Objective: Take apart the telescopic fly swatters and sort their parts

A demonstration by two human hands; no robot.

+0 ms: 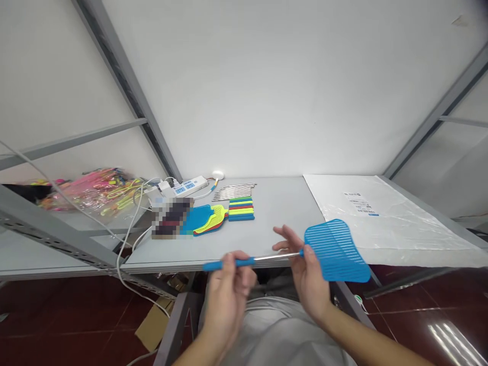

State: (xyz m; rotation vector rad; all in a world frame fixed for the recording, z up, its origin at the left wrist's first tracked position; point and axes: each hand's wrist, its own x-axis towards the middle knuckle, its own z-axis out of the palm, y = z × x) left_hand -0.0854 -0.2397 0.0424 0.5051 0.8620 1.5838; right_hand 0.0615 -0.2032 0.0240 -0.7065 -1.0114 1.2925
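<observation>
A blue fly swatter (pixel 337 250) with a metal rod spans the space between my hands, just in front of the table's front edge. Its blue handle is gripped by my left hand (pixel 229 290), thumb on top. At the neck, where the rod meets the slatted head, my right hand (pixel 310 279) pinches it with the thumb while other fingers stick out. On the table lie swatter heads (pixel 204 218) in blue, yellow and red, overlapping. Beside them are coloured handles (pixel 241 209) in a row, and behind those several metal rods (pixel 234 191).
A white plastic mailer bag (pixel 358 213) with a label covers the table's right side. A power strip (pixel 186 186) with plugs and cables sits at the back left. Wrapped colourful goods (pixel 95 188) lie on the left shelf. Grey metal posts (pixel 129 86) frame the table (pixel 282 203).
</observation>
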